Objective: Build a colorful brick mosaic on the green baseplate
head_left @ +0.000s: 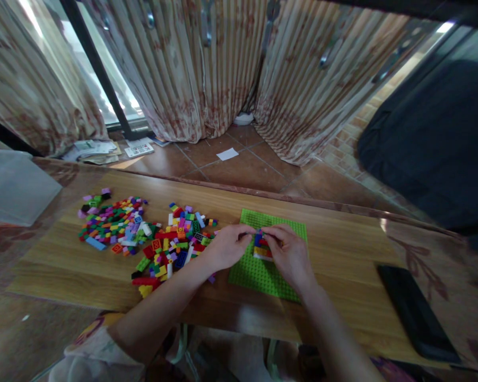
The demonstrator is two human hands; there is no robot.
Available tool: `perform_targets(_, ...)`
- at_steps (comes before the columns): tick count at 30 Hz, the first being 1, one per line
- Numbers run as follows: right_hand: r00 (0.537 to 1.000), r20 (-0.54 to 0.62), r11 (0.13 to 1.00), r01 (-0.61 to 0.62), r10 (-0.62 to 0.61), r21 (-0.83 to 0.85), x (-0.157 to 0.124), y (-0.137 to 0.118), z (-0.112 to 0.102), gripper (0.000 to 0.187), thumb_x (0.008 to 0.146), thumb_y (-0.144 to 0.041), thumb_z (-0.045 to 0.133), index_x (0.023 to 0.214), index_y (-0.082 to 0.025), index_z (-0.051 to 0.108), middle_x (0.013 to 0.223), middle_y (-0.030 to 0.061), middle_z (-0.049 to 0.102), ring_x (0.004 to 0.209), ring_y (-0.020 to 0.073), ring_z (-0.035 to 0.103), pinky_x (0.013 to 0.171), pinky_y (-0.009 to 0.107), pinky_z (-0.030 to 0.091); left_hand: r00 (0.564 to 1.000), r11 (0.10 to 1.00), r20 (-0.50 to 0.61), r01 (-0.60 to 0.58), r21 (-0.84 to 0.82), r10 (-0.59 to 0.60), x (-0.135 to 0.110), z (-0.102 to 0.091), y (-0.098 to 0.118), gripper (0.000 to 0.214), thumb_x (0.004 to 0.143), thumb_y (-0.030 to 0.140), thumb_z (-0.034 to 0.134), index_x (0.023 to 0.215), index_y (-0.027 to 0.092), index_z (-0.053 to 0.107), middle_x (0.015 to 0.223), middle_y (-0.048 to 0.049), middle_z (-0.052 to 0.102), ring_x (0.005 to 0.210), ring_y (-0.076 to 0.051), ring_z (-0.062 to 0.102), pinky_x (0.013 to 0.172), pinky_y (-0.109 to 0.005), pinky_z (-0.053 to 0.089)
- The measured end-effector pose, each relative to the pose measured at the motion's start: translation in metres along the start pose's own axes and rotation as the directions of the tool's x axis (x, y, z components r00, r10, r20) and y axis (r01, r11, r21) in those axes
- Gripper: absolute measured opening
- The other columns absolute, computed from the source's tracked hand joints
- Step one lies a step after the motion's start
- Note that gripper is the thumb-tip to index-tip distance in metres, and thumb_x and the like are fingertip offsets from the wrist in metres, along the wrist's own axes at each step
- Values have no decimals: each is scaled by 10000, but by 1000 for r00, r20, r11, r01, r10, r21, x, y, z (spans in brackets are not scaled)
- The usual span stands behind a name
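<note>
A green studded baseplate [249, 276] lies on the wooden table, and on it is a small build of toy bricks [263, 251] in blue, yellow, orange, red and white. My left hand [233, 245] reaches in from the left, thumb and forefinger pinched at the build's upper edge; whatever they pinch is too small to make out. From the right, my right hand [289, 253] has its fingers closed against the top and right side of the build, covering part of it. Both sets of fingertips nearly meet over a purplish-blue brick [259, 232].
Loose bricks lie left of the baseplate in a nearer pile [167, 246] and a farther pile [117, 217]. A black phone-like slab [416, 310] lies at the table's right end. At far left stands a translucent bin [18, 185]. Curtains [223, 69] hang beyond the table.
</note>
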State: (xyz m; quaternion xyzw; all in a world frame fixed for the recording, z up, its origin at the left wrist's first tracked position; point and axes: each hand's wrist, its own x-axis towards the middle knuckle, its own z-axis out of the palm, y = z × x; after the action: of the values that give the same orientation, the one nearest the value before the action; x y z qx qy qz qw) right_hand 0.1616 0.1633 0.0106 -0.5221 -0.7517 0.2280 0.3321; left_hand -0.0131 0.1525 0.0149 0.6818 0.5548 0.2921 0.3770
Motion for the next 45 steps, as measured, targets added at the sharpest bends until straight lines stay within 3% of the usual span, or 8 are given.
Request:
perform_targets(5, 997, 22, 987, 78, -76, -137, -2, 0, 4, 248, 874, -215, 506, 937, -204, 745, 963, 89, 654, 941, 233, 570, 847, 390, 480, 998, 998, 51, -25, 56, 22, -2, 3, 5, 375, 888, 198, 407, 1157, 163, 666, 1085, -65, 714, 960, -186, 650, 889, -304, 486)
perform_targets(11, 999, 26, 991, 26, -23, -135, 1, 2, 3, 229, 862, -229, 529, 915, -219, 751, 945, 75, 648, 906, 220, 570, 837, 384, 472, 997, 995, 68, -33, 90, 27, -3, 6, 5, 381, 897, 205, 404, 1178, 174, 660, 1151, -64, 695, 1020, -181, 642, 941, -299, 473)
perform_targets(23, 996, 78, 995, -42, 49, -95, 4, 9, 0, 232, 844, -275, 539, 932, -264, 753, 934, 56, 630, 867, 200, 581, 791, 370, 466, 996, 988, 84, -31, 149, 19, -4, 7, 8, 356, 898, 198, 410, 1155, 194, 657, 1074, -61, 711, 954, -184, 648, 869, -302, 495)
perform_targets(29, 993, 108, 996, -33, 42, -89, 5, 9, -3, 232, 852, -281, 540, 948, -266, 750, 937, 54, 627, 869, 197, 586, 793, 360, 466, 995, 960, 77, -76, 270, 57, -6, 11, 7, 352, 907, 195, 395, 1175, 187, 623, 1044, -74, 696, 930, -197, 643, 853, -324, 501)
perform_targets(37, 995, 64, 997, -71, 72, -14, 6, 11, -1, 198, 835, -270, 558, 902, -244, 742, 899, 37, 649, 838, 181, 603, 788, 352, 474, 992, 869, 81, -122, 479, 95, -13, 19, 6, 379, 932, 214, 343, 1245, 166, 553, 1008, -93, 658, 871, -212, 637, 786, -342, 518)
perform_targets(45, 995, 7, 995, -96, 96, 6, 5, 9, 1, 175, 809, -267, 563, 844, -223, 729, 872, 42, 666, 799, 182, 616, 758, 349, 492, 993, 873, 67, -118, 474, 98, -13, 19, 3, 394, 935, 222, 340, 1272, 184, 541, 1012, -86, 658, 874, -210, 636, 799, -344, 516)
